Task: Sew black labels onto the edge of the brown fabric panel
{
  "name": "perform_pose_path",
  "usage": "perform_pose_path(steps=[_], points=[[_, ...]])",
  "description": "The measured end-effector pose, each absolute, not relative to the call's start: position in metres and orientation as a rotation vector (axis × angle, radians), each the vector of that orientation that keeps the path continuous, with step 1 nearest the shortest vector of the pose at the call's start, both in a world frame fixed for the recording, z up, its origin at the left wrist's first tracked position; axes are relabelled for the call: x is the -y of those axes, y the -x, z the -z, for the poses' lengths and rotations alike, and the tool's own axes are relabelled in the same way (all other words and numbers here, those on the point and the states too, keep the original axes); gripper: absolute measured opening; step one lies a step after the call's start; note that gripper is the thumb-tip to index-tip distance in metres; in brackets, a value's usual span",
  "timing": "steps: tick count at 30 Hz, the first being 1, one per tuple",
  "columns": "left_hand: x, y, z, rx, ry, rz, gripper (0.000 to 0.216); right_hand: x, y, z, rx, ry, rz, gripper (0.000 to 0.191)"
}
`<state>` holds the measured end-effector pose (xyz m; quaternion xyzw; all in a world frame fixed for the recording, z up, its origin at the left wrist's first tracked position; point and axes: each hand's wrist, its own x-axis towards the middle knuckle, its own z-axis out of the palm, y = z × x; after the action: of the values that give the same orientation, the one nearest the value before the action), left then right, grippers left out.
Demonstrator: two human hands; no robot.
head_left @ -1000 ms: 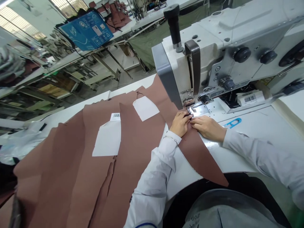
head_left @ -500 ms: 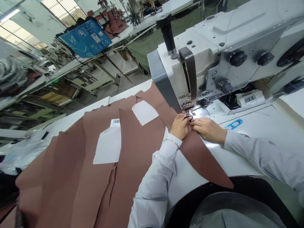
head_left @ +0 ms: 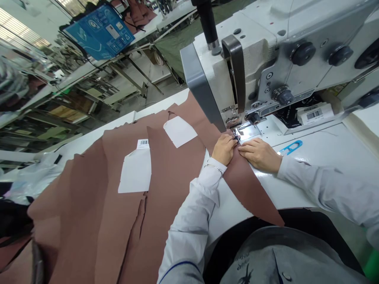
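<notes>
A brown fabric piece [head_left: 251,189] runs under the presser foot [head_left: 237,136] of a white sewing machine [head_left: 225,71], its pointed end hanging toward my lap. My left hand [head_left: 224,149] is closed on the fabric just left of the foot, fingers bent together at its edge. On the other side, my right hand [head_left: 260,154] grips the fabric's right edge with its fingers close together, the fingertips near the metal needle plate [head_left: 249,132]. The needle point and the fabric under my fingertips are hidden.
Large brown fabric panels [head_left: 79,189] cover the left of the table, with white paper-like pieces [head_left: 136,171] on them. Blue thread snips [head_left: 291,147] lie beside my right wrist. A small box with a barcode [head_left: 315,114] sits under the machine arm. Behind stands a blue carton [head_left: 100,33].
The camera view has shifted, with the machine now looking larger and closer. My fingers are slightly farther apart at the presser foot. The fabric's pointed end sits a little farther left and up in view.
</notes>
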<state>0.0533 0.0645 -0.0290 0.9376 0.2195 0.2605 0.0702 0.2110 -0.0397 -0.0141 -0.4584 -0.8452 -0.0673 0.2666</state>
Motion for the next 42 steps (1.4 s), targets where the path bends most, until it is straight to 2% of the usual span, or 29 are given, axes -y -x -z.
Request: perform_pose_path(steps=[14,25,42], points=[[-0.049,-0.046,0.023,-0.657,-2.859,-0.687,0.026,0.034,-0.213,0.007,2.373,1.243,0.068,0.022],[-0.048,-0.044,0.023,-0.724,-2.811,-0.669,0.026,0.029,-0.214,0.009,2.395,1.283,0.073,0.019],[-0.061,-0.051,0.022,-0.755,-2.810,-0.573,0.027,0.035,-0.209,0.015,2.293,1.229,0.125,0.025]])
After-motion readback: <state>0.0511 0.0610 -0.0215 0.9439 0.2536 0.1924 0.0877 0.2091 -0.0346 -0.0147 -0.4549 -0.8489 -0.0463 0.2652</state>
